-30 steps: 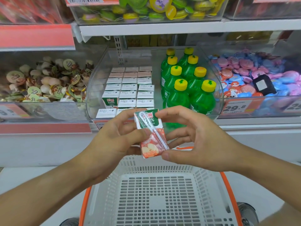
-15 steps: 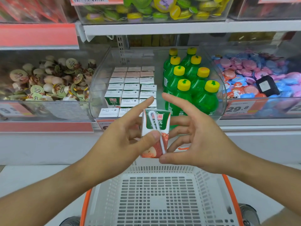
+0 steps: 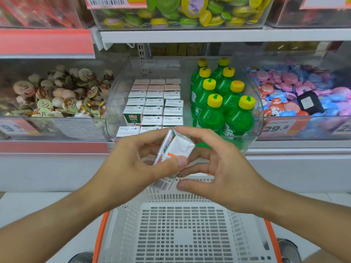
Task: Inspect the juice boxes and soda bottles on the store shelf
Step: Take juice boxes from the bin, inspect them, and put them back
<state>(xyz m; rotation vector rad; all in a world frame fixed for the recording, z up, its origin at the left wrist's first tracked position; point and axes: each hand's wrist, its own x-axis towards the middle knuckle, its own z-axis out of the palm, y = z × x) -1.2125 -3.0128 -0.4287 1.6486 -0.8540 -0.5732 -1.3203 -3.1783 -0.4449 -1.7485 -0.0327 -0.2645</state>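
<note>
Now both hands meet above the basket rim point(image 3: 191, 198). Left hand point(image 3: 131, 168) pinches the juice box point(image 3: 175, 149), thumb on its near face, fingers curled behind. Right hand point(image 3: 218, 168) grips the same box, forefinger over its top, thumb at the lower corner. Since half a second ago the box has turned: white folded side up, straw face toward the left hand.

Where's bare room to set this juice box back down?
Bare bin floor runs between the juice box rows and green bottles. The basket below both hands holds nothing. Side bins are heaped full. Juice box sits between left hand and right hand.
</note>
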